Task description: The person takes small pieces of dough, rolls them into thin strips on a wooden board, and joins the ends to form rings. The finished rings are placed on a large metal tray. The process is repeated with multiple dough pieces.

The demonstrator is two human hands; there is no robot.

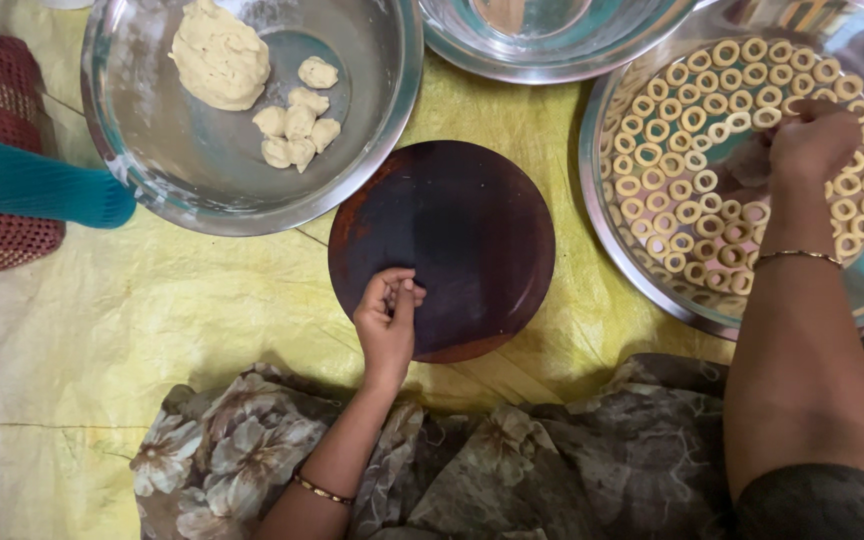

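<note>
The left hand (388,318) rested on the near-left edge of the round dark board (452,240), its fingers curled inward with the tips gathered at the thumb; whether a piece of dough lay between them could not be told. The board lay flat on the yellow sheet (82,330), at the centre between three steel vessels. The right hand (812,140) reached into the large tray (602,215) at the right, fingers bunched and pointing down onto the dough rings (672,130); the fingertips were hidden, so whether they pinched a ring could not be told. The rings lay flat in close curved rows over most of the tray. The bowl (372,150) at upper left held a large dough lump (218,55) and, just beside it, a cluster of small dough balls (297,125). A second bowl (552,55) stood at the top, between the first bowl and the tray. A thin bangle (797,256) circled the right wrist. Floral cloth (512,450) covered the lap at the bottom.
</note>
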